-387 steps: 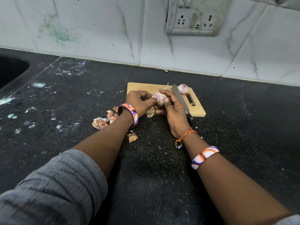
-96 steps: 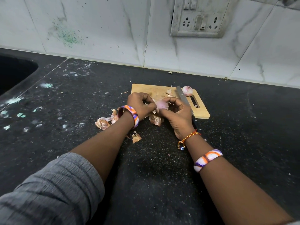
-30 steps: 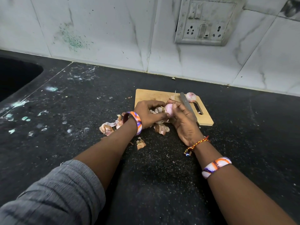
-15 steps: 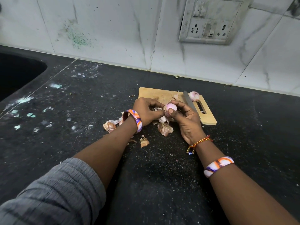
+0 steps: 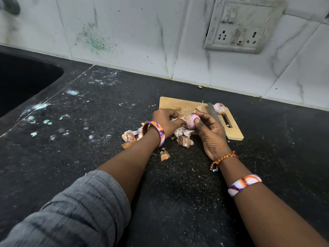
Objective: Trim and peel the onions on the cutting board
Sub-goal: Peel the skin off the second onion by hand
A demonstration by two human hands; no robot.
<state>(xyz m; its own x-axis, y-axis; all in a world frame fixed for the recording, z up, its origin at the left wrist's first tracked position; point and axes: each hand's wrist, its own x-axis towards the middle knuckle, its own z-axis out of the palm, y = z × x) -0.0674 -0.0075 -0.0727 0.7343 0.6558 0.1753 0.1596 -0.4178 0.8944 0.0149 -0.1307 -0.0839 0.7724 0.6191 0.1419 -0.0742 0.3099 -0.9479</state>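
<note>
I am viewing the black countertop (image 5: 89, 148), with the wooden cutting board (image 5: 178, 104) lying near the wall. My right hand (image 5: 211, 134) is cupping a small onion (image 5: 191, 120) between thumb and fingertips, just above the board's near edge. My left hand (image 5: 166, 120) is pinching a strip of papery skin at the onion's left side. Compared with a few seconds ago, the onion is showing smooth pink flesh over most of its face, and the pile of peels (image 5: 183, 138) beneath my hands is looking larger. I am judging this onion nearly done. A second onion (image 5: 219, 107) is resting on the board's far corner beside the knife (image 5: 214, 114); whether it is fully peeled I cannot tell.
</note>
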